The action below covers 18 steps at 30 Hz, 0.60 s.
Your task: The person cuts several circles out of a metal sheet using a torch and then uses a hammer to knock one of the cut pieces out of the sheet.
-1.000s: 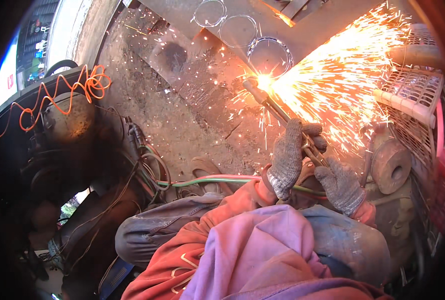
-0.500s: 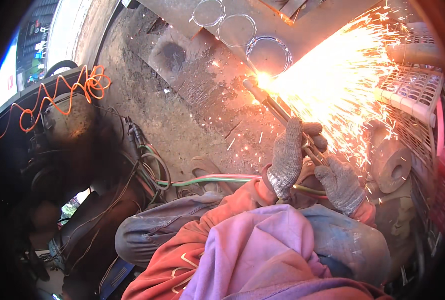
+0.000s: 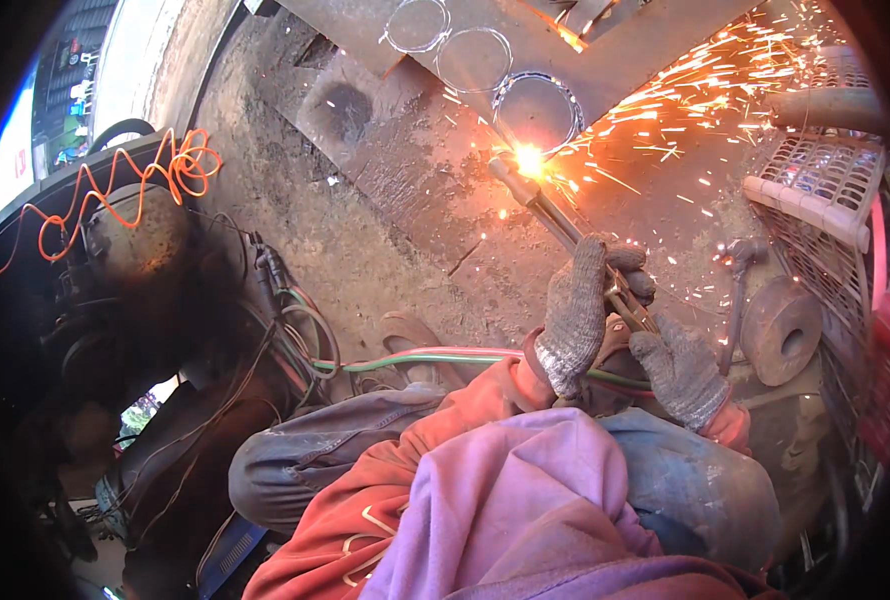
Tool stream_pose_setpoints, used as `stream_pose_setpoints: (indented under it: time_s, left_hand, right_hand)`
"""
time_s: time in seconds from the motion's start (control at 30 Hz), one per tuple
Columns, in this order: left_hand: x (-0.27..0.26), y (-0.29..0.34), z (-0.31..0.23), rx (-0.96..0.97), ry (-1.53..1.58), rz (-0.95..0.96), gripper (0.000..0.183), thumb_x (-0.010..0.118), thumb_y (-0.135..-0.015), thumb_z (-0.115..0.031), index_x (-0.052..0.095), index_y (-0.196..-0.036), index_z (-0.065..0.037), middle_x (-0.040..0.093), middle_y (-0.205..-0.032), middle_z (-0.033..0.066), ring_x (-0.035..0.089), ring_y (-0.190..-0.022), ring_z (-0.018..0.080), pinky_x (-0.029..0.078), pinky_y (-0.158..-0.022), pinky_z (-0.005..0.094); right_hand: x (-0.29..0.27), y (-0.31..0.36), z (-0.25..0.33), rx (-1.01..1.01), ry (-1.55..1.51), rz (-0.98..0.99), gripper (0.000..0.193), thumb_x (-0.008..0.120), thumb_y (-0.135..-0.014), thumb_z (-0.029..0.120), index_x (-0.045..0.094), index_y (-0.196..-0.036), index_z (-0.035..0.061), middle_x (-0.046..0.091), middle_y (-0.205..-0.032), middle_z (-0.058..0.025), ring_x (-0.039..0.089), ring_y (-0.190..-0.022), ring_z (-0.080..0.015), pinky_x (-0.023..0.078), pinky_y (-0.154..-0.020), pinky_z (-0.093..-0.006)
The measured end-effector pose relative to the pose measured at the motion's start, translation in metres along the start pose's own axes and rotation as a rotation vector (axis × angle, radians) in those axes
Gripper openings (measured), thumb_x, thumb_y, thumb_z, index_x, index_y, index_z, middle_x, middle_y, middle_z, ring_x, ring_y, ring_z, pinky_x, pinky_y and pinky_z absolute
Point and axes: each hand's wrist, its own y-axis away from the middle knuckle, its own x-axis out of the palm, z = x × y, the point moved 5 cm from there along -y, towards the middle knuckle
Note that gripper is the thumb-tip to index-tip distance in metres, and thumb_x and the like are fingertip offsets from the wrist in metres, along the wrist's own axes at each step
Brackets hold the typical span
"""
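My left hand (image 3: pixel 577 315), in a grey knit glove, is closed around the brass-coloured body of a cutting torch (image 3: pixel 553 217). Behind it, my right hand (image 3: pixel 681 372), gloved alike, grips the torch's rear end. The torch head is at the near edge of a flat metal plate (image 3: pixel 655 50), where a bright glow hides the exact contact. Orange sparks fly from there to the upper right. Three pale circle outlines mark the plate, the nearest one (image 3: pixel 495 108) close to the glow.
Red and green hoses (image 3: pixel 425 355) cross by my legs. At right are a hammer (image 3: pixel 737 295), a thick metal cylinder with a hole (image 3: pixel 773 325) and a plastic crate (image 3: pixel 833 180). An orange coiled hose (image 3: pixel 130 205) hangs over dark machinery at left.
The broad, bright spray of sparks has shrunk to a thinner stream toward the upper right, uncovering the hammer and the ground. Both hands and the torch have barely moved.
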Motion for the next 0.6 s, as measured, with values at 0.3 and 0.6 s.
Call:
stream_pose_setpoints:
  time_s: [0.3,0.6]
  left_hand:
    - [-0.003,-0.003,0.004,0.021,-0.039,0.042,0.067,0.045,-0.097,-0.059,0.060,-0.118,0.003,0.069,-0.092,0.0177,0.068,-0.077,0.0262,0.057,-0.069,0.0377]
    - [-0.002,-0.002,0.010,-0.060,0.065,0.011,0.062,0.048,-0.097,-0.057,0.060,-0.116,0.000,0.069,-0.092,0.0155,0.068,-0.080,0.0269,0.057,-0.070,0.0384]
  right_hand:
    - [-0.003,0.001,0.002,0.038,-0.061,-0.001,0.040,0.061,-0.094,0.036,0.061,-0.100,-0.0028,0.061,-0.076,-0.0290,0.061,-0.073,-0.0476,0.045,-0.060,-0.0514]
    - [-0.005,0.001,0.005,0.032,-0.077,-0.008,0.037,0.061,-0.094,0.034,0.061,-0.101,-0.0021,0.062,-0.078,-0.0290,0.062,-0.076,-0.0476,0.046,-0.062,-0.0508]
